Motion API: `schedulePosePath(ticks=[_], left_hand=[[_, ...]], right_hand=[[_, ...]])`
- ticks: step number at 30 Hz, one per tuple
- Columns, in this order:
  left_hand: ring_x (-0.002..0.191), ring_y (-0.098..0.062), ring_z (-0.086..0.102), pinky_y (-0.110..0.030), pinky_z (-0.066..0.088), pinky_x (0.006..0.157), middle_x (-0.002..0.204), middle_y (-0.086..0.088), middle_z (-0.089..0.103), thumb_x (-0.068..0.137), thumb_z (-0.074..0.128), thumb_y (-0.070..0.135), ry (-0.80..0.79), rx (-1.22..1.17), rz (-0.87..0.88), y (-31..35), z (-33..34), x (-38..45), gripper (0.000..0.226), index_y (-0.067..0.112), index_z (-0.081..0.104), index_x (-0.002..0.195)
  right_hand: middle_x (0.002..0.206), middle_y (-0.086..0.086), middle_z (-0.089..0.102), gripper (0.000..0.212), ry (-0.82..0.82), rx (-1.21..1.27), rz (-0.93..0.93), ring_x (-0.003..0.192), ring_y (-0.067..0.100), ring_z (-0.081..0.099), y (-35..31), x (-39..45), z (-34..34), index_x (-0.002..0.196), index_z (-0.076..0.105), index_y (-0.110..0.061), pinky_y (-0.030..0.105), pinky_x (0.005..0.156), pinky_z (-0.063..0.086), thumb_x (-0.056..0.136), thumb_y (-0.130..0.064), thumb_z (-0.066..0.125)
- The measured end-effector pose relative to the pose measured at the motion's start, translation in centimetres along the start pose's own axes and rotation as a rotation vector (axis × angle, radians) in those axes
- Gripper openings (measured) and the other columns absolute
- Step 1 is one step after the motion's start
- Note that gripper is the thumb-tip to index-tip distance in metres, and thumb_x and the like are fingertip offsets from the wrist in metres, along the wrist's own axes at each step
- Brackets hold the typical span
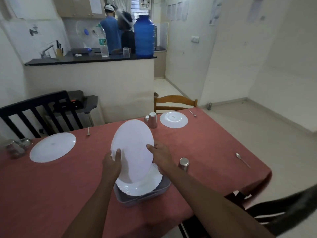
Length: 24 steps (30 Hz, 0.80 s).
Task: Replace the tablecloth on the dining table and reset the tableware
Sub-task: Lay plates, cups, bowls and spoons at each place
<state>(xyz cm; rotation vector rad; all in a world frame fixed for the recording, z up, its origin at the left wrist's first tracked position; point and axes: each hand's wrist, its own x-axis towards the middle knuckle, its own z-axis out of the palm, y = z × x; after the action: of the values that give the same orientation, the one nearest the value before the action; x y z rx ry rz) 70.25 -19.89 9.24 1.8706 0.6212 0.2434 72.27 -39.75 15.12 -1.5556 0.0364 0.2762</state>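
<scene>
The reset looks to be under way: the red tablecloth [197, 152] is already spread and both hands are lifting a large white plate [132, 150] tilted up on edge, its lower rim still over the stack of scalloped plates [139, 186] that sits in a grey tray [145, 197]. The left hand [112, 164] grips the plate's near-left rim with the thumb on its face; the right hand [160, 154] holds the right rim, fingers curled behind. The next move probably calls for carrying the plate clear of the stack and laying it flat at an unset place. Just right of the right hand stands an upturned steel cup [183, 164], with a spoon [242, 159] farther right, and the open cloth between them looks a likely spot. That side runs close to the tabletop's right edge, so the plate should land well inside it. Left of the left hand there is bare cloth before another set plate [52, 146].
</scene>
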Motion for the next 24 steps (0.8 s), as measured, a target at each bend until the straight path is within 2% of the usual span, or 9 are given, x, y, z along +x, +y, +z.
schedulePosePath(ticks=[1, 3, 5, 9, 12, 16, 19, 21, 24], left_hand=[[0.130, -0.035, 0.047, -0.052, 0.042, 0.105, 0.143, -0.015, 0.046, 0.095, 0.045, 0.062, 0.024, -0.014, 0.013, 0.8, 0.1, 0.3, 0.074, 0.007, 0.040, 0.144], [0.135, -0.036, 0.041, -0.055, 0.038, 0.109, 0.149, -0.016, 0.040, 0.096, 0.043, 0.063, 0.064, -0.052, 0.025, 2.4, 0.3, 1.0, 0.076, 0.008, 0.034, 0.148], [0.133, -0.037, 0.043, -0.055, 0.037, 0.109, 0.148, -0.018, 0.042, 0.097, 0.042, 0.059, 0.068, -0.071, 0.019, 3.8, 0.6, 1.6, 0.072, 0.008, 0.037, 0.147], [0.123, -0.036, 0.051, -0.045, 0.039, 0.100, 0.138, -0.014, 0.054, 0.099, 0.037, 0.059, -0.114, 0.005, -0.005, 7.8, 2.9, 2.0, 0.065, 0.011, 0.051, 0.139], [0.124, -0.034, 0.051, -0.046, 0.039, 0.104, 0.140, -0.011, 0.053, 0.095, 0.042, 0.064, -0.200, 0.019, 0.035, 11.2, 5.8, 1.8, 0.068, 0.015, 0.050, 0.141], [0.119, -0.032, 0.057, -0.042, 0.045, 0.102, 0.128, -0.009, 0.061, 0.093, 0.043, 0.067, -0.303, 0.067, 0.111, 14.9, 11.6, 1.3, 0.067, 0.015, 0.058, 0.132], [0.123, -0.028, 0.057, -0.031, 0.045, 0.092, 0.130, -0.004, 0.060, 0.096, 0.045, 0.059, -0.369, 0.098, 0.139, 17.5, 16.8, 0.7, 0.061, 0.013, 0.056, 0.134], [0.125, -0.030, 0.053, -0.035, 0.042, 0.095, 0.128, -0.003, 0.056, 0.099, 0.043, 0.057, -0.410, 0.159, 0.141, 19.1, 20.6, 0.2, 0.064, 0.007, 0.051, 0.137], [0.121, -0.033, 0.055, -0.044, 0.043, 0.105, 0.137, -0.013, 0.056, 0.092, 0.037, 0.072, -0.498, 0.238, 0.112, 20.2, 27.1, -0.2, 0.083, 0.005, 0.050, 0.139]], right_hand=[[0.079, -0.006, 0.077, 0.018, -0.013, 0.051, -0.005, 0.073, 0.010, 0.072, 0.1, -0.3, -0.7, 0.086, 0.072, -0.020, 0.027, 0.067, 0.059, 0.100, -0.018, 0.061], [0.095, 0.006, 0.078, 0.011, 0.017, 0.155, 0.001, 0.088, 0.023, 0.074, 0.1, -0.9, -2.4, 0.102, 0.072, -0.011, 0.038, 0.080, 0.061, 0.098, -0.017, 0.064], [0.110, 0.015, 0.075, 0.023, 0.050, 0.249, -0.007, 0.102, 0.034, 0.071, -0.1, -1.6, -4.2, 0.116, 0.068, -0.005, 0.049, 0.090, 0.057, 0.097, -0.017, 0.065], [0.119, 0.013, 0.072, 0.027, 0.089, 0.357, -0.033, 0.112, 0.037, 0.068, -0.6, -2.8, -8.6, 0.124, 0.064, -0.003, 0.057, 0.098, 0.052, 0.101, -0.016, 0.057], [0.120, 0.014, 0.072, 0.027, 0.174, 0.454, -0.047, 0.111, 0.038, 0.068, -0.3, -2.6, -11.6, 0.125, 0.062, -0.004, 0.056, 0.094, 0.053, 0.102, -0.016, 0.056], [0.116, 0.012, 0.073, 0.029, 0.332, 0.629, 0.009, 0.100, 0.030, 0.072, 1.4, -1.7, -16.1, 0.125, 0.061, -0.002, 0.039, 0.067, 0.061, 0.099, -0.014, 0.060], [0.120, 0.011, 0.072, 0.031, 0.447, 0.704, 0.037, 0.108, 0.030, 0.069, 3.3, -0.7, -19.8, 0.129, 0.059, -0.003, 0.040, 0.072, 0.061, 0.101, -0.015, 0.056], [0.123, 0.010, 0.070, 0.032, 0.553, 0.751, 0.059, 0.109, 0.029, 0.067, 4.6, 0.1, -22.2, 0.133, 0.057, -0.005, 0.042, 0.079, 0.058, 0.102, -0.014, 0.054], [0.120, 0.008, 0.068, 0.032, 0.750, 0.837, 0.122, 0.107, 0.029, 0.065, 6.3, 1.3, -25.4, 0.131, 0.058, -0.007, 0.043, 0.087, 0.053, 0.100, -0.018, 0.054]])
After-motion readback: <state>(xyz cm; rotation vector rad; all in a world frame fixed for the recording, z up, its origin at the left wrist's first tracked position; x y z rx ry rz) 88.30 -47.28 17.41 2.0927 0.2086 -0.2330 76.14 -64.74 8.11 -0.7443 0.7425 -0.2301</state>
